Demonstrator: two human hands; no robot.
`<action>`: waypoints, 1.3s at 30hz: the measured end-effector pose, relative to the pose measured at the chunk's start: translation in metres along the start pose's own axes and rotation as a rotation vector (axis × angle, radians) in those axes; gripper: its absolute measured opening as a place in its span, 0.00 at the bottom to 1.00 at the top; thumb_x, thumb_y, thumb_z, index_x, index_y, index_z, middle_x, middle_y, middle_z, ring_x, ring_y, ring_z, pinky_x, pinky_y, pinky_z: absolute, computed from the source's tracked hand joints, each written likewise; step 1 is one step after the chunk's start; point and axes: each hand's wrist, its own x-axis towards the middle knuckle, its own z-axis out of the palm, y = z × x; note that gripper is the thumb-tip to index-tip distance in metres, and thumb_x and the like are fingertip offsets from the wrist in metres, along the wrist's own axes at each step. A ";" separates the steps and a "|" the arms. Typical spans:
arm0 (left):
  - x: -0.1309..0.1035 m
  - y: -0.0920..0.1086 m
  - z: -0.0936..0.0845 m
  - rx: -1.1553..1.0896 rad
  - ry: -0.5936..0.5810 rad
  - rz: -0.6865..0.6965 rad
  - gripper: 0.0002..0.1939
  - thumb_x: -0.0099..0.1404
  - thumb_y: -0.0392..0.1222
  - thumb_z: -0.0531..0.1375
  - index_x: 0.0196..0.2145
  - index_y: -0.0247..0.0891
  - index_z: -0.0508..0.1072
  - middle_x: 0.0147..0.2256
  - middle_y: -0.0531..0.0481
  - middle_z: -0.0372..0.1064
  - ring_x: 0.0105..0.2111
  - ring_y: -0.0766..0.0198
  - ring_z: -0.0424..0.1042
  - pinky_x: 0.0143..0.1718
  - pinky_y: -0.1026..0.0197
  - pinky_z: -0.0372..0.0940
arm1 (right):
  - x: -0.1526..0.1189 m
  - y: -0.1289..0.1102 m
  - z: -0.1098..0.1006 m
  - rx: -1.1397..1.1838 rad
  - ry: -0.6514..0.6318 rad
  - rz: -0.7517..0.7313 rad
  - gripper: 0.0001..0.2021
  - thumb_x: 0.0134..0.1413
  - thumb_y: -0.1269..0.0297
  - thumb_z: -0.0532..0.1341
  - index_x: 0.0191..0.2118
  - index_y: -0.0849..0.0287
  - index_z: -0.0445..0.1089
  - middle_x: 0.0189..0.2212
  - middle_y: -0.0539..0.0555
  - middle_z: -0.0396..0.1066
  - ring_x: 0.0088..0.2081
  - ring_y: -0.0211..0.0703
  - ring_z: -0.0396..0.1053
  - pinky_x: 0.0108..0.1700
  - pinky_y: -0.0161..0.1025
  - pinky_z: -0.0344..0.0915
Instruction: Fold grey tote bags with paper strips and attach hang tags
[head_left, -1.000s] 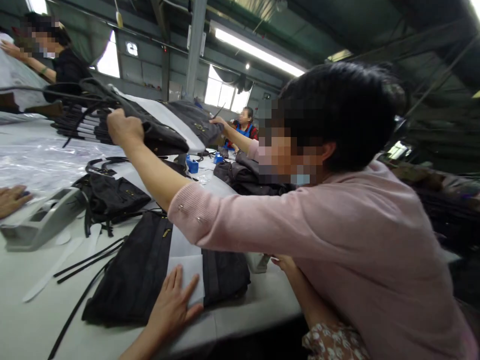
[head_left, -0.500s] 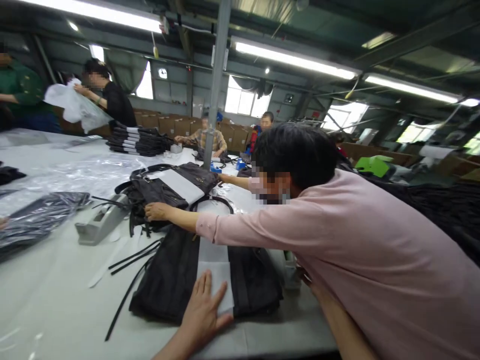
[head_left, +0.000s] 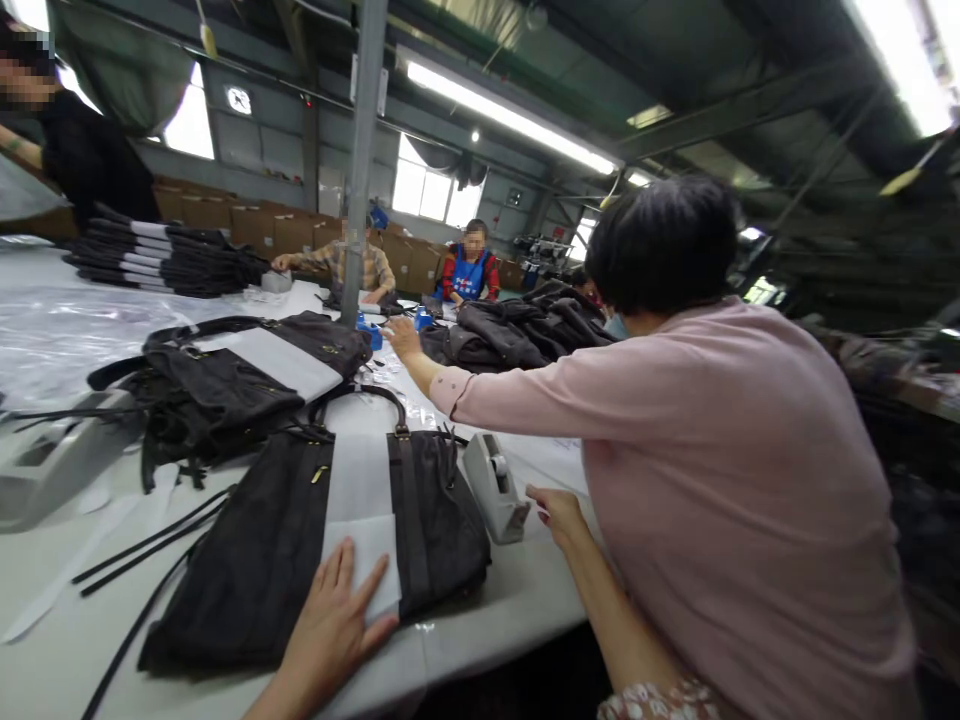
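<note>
My left hand [head_left: 341, 605] lies flat with fingers spread on a white paper band [head_left: 361, 490] wrapped around a black handbag [head_left: 251, 545]. The bag lies on the table in front of me, its handle pointing away. To the right, my right hand [head_left: 559, 512] is beside a grey tape dispenser [head_left: 496, 490]. Its fingertips are pinched together near the dispenser's front end; what they hold, if anything, is too small to make out. Beyond the first bag, to the left, lies another black bag [head_left: 225, 395] with a white band [head_left: 274, 362].
A co-worker in a pink top [head_left: 720, 480] leans over the table at right, an arm stretched across. A second tape dispenser [head_left: 56, 455] is at left, near loose black straps [head_left: 154, 540]. Black bags [head_left: 517, 335] are heaped farther back, near a metal post [head_left: 365, 160].
My view has swung right. The co-worker's arm has left the far bag and moved right. My right hand now shows beside the dispenser; my left stays on the paper band.
</note>
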 end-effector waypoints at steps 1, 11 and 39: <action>0.000 0.000 0.001 0.012 0.006 0.009 0.38 0.58 0.69 0.48 0.61 0.50 0.54 0.64 0.33 0.42 0.64 0.38 0.40 0.59 0.42 0.43 | -0.003 0.007 -0.012 0.006 0.008 0.027 0.15 0.57 0.59 0.59 0.49 0.57 0.66 0.49 0.55 0.65 0.46 0.45 0.67 0.43 0.42 0.68; -0.002 0.001 0.001 0.078 0.039 0.017 0.37 0.59 0.68 0.49 0.60 0.49 0.56 0.63 0.33 0.46 0.63 0.39 0.43 0.59 0.43 0.45 | -0.030 0.052 -0.015 0.115 -0.077 0.194 0.12 0.45 0.58 0.64 0.29 0.64 0.71 0.28 0.56 0.73 0.32 0.41 0.70 0.30 0.34 0.64; -0.002 0.000 -0.006 -0.029 0.037 -0.012 0.38 0.57 0.69 0.52 0.60 0.49 0.59 0.65 0.39 0.42 0.63 0.39 0.40 0.59 0.43 0.42 | -0.089 -0.087 -0.038 -0.538 -0.853 -0.746 0.11 0.55 0.60 0.57 0.31 0.53 0.77 0.28 0.51 0.73 0.32 0.42 0.69 0.37 0.35 0.60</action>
